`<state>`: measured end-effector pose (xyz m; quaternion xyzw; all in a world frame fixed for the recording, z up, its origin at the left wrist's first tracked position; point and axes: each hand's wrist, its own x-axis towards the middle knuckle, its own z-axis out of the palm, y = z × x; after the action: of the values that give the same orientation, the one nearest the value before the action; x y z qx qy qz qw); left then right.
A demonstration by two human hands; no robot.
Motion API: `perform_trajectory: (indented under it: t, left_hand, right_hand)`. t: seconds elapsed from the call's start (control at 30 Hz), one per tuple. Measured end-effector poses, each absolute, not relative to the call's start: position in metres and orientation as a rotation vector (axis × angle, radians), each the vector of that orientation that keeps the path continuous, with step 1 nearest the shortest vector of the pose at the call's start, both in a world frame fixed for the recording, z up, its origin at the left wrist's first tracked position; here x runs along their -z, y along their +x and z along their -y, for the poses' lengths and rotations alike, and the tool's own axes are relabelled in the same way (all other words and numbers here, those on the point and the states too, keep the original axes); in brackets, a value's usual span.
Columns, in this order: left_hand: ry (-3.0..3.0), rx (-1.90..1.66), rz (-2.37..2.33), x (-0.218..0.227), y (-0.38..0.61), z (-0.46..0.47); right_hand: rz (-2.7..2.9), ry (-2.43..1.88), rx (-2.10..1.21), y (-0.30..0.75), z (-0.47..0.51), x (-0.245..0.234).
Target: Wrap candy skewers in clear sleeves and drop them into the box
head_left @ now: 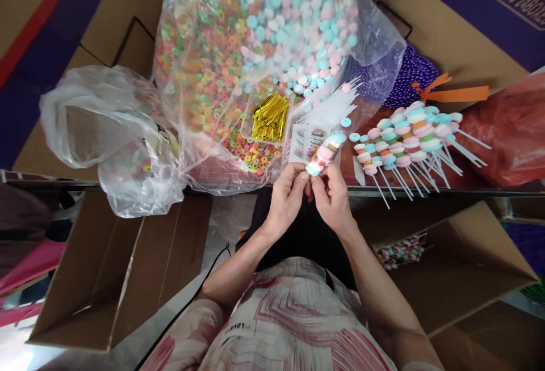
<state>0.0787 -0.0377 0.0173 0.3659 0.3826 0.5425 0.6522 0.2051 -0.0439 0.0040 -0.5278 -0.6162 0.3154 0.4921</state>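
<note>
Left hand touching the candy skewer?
Touching. The head view shows the left hand with its fingers pinching the lower end of the candy skewer, no gap.

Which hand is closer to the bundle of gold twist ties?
Left. The left hand sits just below the gold twist ties; the right hand is farther off to their right, both gripping the candy stick.

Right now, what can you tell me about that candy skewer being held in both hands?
The candy skewer is a stack of round, pastel discs in blue, pink and white with an orange one between, and it looks wrapped in a clear sleeve. It lies tilted, its top pointing up and to the right over the table edge. The left hand and the right hand pinch its lower end with their fingertips. Its stick is hidden by the fingers. Behind it lies a small printed packet.
</note>
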Motion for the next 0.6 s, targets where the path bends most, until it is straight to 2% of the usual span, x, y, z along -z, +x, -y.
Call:
perform_trajectory:
  t: [0.23, 0.43, 0.6]
  left_hand:
    - [0.735, -1.189, -0.865, -0.016, 0.076, 0.034]
    - [0.376, -0.989, -0.752, -0.025, 0.076, 0.022]
    - [0.326, -0.968, -0.719, -0.029, 0.081, 0.03]
  right_hand:
    - [1.421, -1.311, -0.951, 0.209, 0.046, -0.015]
    - [1.637, -1.288, -0.316, 0.214, 0.054, -0.011]
    - [1.752, -1.24, -0.083, 0.219, 0.052, -0.01]
